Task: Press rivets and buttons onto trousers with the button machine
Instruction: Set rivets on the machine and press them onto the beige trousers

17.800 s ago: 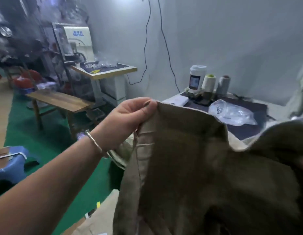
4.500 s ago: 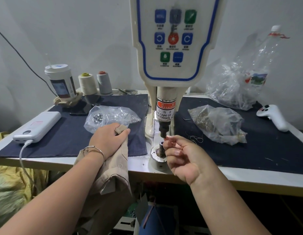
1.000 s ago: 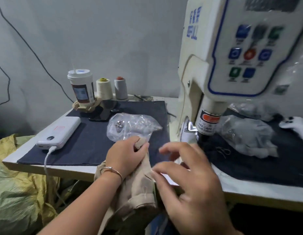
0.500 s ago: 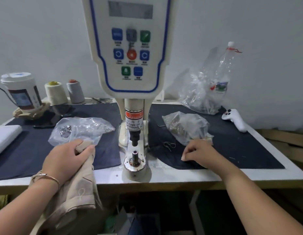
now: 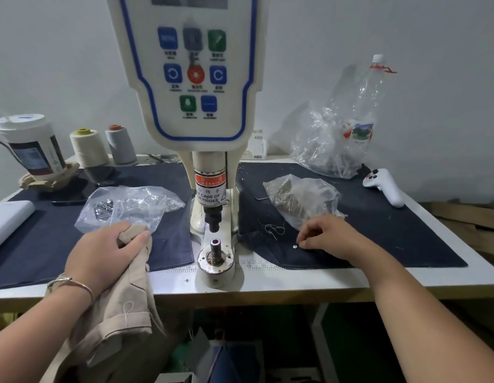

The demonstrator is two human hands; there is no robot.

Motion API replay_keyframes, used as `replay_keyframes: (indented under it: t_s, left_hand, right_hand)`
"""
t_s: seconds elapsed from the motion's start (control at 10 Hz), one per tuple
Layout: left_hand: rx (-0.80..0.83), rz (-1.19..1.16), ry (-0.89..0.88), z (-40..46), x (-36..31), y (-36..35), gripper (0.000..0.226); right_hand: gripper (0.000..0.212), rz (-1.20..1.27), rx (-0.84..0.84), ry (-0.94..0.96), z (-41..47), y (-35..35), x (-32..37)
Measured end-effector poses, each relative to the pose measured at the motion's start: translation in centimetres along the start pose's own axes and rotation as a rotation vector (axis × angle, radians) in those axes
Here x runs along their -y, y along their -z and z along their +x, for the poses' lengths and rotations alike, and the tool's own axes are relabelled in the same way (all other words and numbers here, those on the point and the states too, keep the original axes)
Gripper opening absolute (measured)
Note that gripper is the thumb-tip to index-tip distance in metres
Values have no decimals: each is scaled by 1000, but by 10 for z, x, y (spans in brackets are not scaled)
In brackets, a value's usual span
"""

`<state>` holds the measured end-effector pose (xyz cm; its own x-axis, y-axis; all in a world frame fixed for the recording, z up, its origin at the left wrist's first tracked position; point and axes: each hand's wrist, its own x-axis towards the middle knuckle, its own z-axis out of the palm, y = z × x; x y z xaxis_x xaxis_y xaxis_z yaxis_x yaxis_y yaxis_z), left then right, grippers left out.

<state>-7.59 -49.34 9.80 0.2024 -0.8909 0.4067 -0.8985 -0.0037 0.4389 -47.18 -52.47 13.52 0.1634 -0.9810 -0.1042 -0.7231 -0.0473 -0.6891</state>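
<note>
The white button machine (image 5: 204, 78) stands mid-table, its upper punch (image 5: 212, 220) above the bare lower die (image 5: 216, 244). My left hand (image 5: 102, 255) grips a bunched edge of the beige trousers (image 5: 116, 313), which hang over the table's front edge left of the die. My right hand (image 5: 328, 239) rests on the dark mat (image 5: 406, 230) right of the machine. Its fingers are bent, with the tips beside a small silver rivet (image 5: 294, 246) lying loose on the mat. A clear bag of silver buttons (image 5: 129, 205) lies behind my left hand. A bag of brownish rivets (image 5: 301, 200) lies behind my right hand.
A lidded cup (image 5: 30, 147), two thread cones (image 5: 88, 147) and a white power bank (image 5: 8, 217) sit at the left. A large plastic bag with a bottle (image 5: 337, 139) and a white controller (image 5: 384, 186) are at the back right. Loose thread (image 5: 272, 229) lies near the rivet.
My right hand has gone from in front of the trousers to the right mat and settled by the loose rivet. My left hand keeps its grip on the trousers.
</note>
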Motion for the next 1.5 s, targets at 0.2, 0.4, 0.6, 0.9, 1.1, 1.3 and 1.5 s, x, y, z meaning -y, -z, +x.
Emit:
replay_keyframes:
  t_s: [0.2, 0.4, 0.6, 0.9, 1.1, 1.3, 1.5]
  left_hand:
    - [10, 5, -2, -1, -1, 1, 45]
    - [-6, 5, -5, -1, -2, 1, 46]
    - [-16, 10, -1, -1, 0, -1, 46]
    - [-24, -4, -6, 0, 3, -3, 47]
    - [-16, -12, -15, 1, 5, -4, 46]
    - [-32, -8, -26, 0, 6, -5, 47]
    - [-33, -7, -27, 0, 6, -5, 47]
  right_hand:
    - [14, 150, -145, 81, -7, -18, -15]
    - [15, 22, -213, 116, -4, -26, -17]
    - [17, 114, -238, 107, -9, -27, -13]
    - [18, 435, -203, 372, -27, -71, 71]
    - [10, 485, -104, 379, -23, -87, 83]
    - [14, 512, -86, 397, -18, -86, 87]
    - [15, 529, -57, 390, -16, -87, 88]
